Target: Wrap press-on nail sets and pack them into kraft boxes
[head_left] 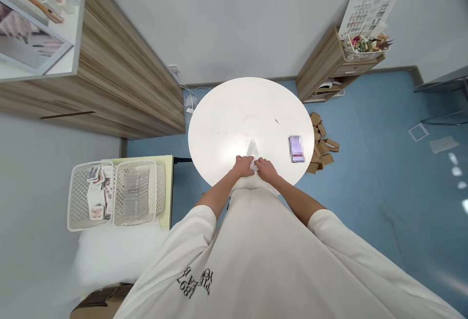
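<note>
White table [219,114], sheet [252,152] under left [241,160], right fingers [259,163]

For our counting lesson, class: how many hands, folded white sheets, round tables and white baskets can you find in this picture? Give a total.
Hands: 2 (left hand, right hand)
Folded white sheets: 1 (folded white sheet)
Round tables: 1 (round table)
White baskets: 3 (white baskets)
Total: 7

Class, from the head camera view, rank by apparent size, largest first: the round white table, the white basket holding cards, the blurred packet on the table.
Largest to smallest: the round white table, the white basket holding cards, the blurred packet. Nearness to the camera may skew true sizes.
</note>
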Demonstrator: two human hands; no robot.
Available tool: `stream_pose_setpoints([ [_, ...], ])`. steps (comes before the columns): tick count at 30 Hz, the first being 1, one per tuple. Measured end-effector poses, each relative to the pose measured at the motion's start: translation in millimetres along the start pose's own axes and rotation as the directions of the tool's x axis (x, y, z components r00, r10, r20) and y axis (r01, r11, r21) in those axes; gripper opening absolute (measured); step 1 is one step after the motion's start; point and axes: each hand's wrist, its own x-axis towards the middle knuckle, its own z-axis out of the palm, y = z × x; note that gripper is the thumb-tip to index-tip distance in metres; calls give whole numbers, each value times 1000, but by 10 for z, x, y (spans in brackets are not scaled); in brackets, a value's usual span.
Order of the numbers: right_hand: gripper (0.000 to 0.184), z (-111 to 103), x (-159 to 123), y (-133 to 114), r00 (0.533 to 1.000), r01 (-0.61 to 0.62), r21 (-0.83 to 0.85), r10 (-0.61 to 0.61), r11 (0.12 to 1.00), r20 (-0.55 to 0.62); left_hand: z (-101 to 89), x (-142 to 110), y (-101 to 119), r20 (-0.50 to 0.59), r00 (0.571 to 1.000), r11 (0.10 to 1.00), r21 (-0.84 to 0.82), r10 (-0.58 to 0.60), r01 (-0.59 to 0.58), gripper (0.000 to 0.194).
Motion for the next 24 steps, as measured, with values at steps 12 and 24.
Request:
stream_pose_setpoints([
  [12, 31, -383, 296, 81, 997, -16, 21, 14, 1000, 70, -47, 48, -111, -100, 988, 951, -298, -116, 82, 33],
  [24, 30, -315, 903, 207, 970, -226, 134, 235, 965, -56, 280, -294, -202, -273, 961, 997, 51, -45, 61, 61],
])
